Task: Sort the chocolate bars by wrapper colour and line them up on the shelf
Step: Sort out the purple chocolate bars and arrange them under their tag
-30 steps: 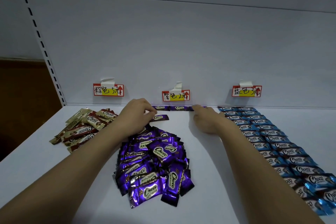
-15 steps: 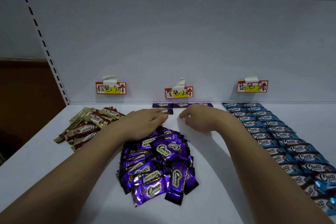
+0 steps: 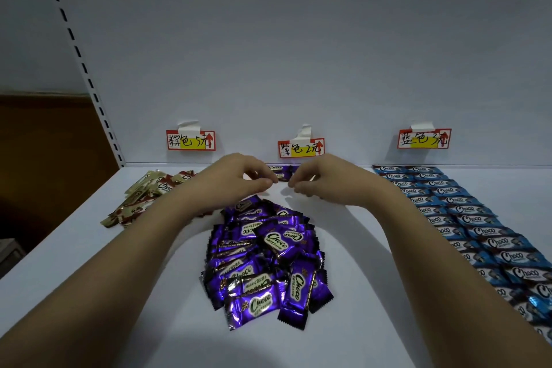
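Both hands, left hand (image 3: 239,181) and right hand (image 3: 324,182), fingers curled, grip unclear, hover over the purple bars (image 3: 279,173) below the middle label (image 3: 301,148); suggest squaring each bar flush, edge-to-edge, beneath that label.

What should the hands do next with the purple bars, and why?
Probably set down the purple bar pinched between the left hand and right hand, flush in the row under the middle label. Only a few purple bars are lined up there, while the purple pile remains unsorted and the blue rows look done.
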Demonstrator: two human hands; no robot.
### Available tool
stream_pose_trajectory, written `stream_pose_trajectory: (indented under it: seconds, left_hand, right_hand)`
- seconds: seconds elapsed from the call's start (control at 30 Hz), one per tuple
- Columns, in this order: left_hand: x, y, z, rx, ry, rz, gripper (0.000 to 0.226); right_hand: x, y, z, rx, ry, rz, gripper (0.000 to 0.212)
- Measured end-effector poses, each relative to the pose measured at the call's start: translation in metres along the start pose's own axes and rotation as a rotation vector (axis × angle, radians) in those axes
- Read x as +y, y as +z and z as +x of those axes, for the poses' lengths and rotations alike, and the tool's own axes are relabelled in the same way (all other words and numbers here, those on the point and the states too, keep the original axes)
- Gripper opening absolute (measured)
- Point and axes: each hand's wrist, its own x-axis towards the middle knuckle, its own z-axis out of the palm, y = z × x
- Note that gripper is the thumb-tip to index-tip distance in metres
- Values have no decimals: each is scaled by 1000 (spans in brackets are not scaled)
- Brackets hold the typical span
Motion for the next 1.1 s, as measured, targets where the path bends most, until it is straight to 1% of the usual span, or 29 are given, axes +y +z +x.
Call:
stream_pose_trajectory:
  seconds: [0.07, 0.2, 0.33, 0.4, 0.5, 0.67, 0.8, 0.93, 1.0, 1.1]
  left_hand:
    - [3, -12, -8, -82, -3, -46, 13]
    - [10, -34, -22, -268, -30, -137, 8]
    - [12, -40, -29, -416, -79, -96, 19]
    - [11, -35, -29, -463, -93, -57, 25]
    - [10, -30, -28, -510, -124, -69, 27]
    - [8, -30, -28, -511, -170, -111, 23]
    - [2, -34, -29, -500, -185, -174, 24]
    - [3, -40, -30, -439, -169, -209, 23]
    - [3, -39, -29, -379, -172, -278, 19]
    - [1, -31, -25, -197, -185, -457, 16]
  right_hand:
    - [-5, -1, -2, -57, -40, 94, 13]
    - [-14, 0, -6, -160, -96, 114, 9]
    - [-17, 2, -8, -227, -84, 60, 13]
    - [-17, 3, -8, -248, -68, 39, 14]
    - [-16, 5, -7, -259, -64, 35, 14]
    - [-17, 7, -8, -255, -38, 72, 14]
    - [-13, 2, -10, -157, 0, 210, 15]
    - [-10, -2, -8, -95, 42, 405, 15]
    - [-10, -1, -8, -104, 64, 504, 10]
    - [-11, -1, -8, -128, 111, 646, 5]
